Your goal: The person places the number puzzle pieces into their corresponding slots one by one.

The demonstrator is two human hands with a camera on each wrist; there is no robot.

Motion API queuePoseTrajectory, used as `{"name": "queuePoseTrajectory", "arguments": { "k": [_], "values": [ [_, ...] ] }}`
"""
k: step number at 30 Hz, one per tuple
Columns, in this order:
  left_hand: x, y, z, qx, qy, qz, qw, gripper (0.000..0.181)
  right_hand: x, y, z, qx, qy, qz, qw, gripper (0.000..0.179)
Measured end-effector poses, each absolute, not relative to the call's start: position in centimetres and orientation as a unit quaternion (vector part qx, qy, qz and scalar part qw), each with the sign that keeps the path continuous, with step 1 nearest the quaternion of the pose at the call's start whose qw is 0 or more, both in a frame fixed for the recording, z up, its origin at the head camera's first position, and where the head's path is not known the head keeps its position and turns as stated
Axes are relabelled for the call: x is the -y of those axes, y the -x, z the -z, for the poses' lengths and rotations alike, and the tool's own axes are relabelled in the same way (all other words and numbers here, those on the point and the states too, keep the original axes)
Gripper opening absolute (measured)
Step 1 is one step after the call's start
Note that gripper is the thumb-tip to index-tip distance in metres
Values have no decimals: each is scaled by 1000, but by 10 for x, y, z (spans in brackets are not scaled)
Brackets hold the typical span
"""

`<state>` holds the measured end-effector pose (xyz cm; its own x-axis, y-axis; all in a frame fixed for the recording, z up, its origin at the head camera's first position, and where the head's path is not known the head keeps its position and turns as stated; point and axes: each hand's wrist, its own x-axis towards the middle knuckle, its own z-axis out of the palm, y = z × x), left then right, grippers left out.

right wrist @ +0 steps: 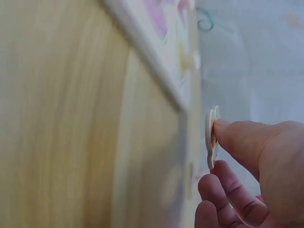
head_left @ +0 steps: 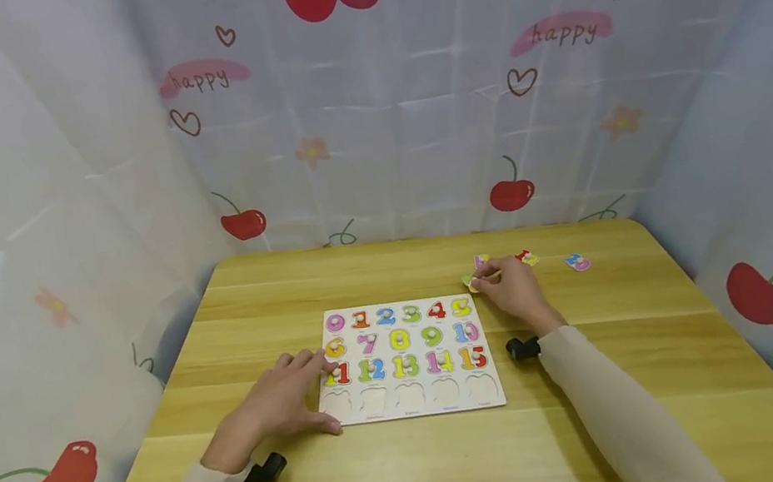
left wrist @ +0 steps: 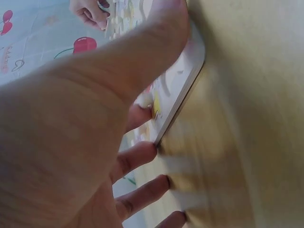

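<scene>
A white wooden number puzzle board (head_left: 499,394) lies on the table with knobbed number pieces 0 to 15 in its upper three rows. Its bottom row shows bare recesses. My left hand (head_left: 269,407) rests at the board's left edge, thumb near the front corner and index finger on the board beside the 11 piece; the other fingertips (left wrist: 164,183) touch the table. Just past the board's back right corner, my right hand (head_left: 513,288) pinches a small number puzzle piece (right wrist: 209,137), held up on edge above the table. Its number cannot be read.
Behind and right of my right hand lie three loose number pieces: one pink and yellow (head_left: 481,260), one red and yellow (head_left: 527,257) and one blue and purple (head_left: 577,262). The wooden table (head_left: 454,475) meets cherry-print curtains (head_left: 405,120) at the back and sides.
</scene>
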<state>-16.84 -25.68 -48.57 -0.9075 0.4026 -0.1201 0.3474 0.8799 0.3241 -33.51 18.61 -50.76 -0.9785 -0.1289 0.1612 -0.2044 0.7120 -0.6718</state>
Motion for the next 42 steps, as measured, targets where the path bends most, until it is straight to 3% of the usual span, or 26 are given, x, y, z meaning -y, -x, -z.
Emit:
{"name": "queuePoseTrajectory", "arguments": {
  "k": [12,26,42],
  "values": [
    [262,176,478,-955,-216,-174,108,84,-127,289,476,920,-204,-333,41,9],
    [260,179,472,-954,-225,-164,112,79,-33,223,474,875,-391,-281,-39,6],
    [260,180,474,-947,-238,-178,120,63,20,206,496,862,-443,-240,-57,10]
  ]
}}
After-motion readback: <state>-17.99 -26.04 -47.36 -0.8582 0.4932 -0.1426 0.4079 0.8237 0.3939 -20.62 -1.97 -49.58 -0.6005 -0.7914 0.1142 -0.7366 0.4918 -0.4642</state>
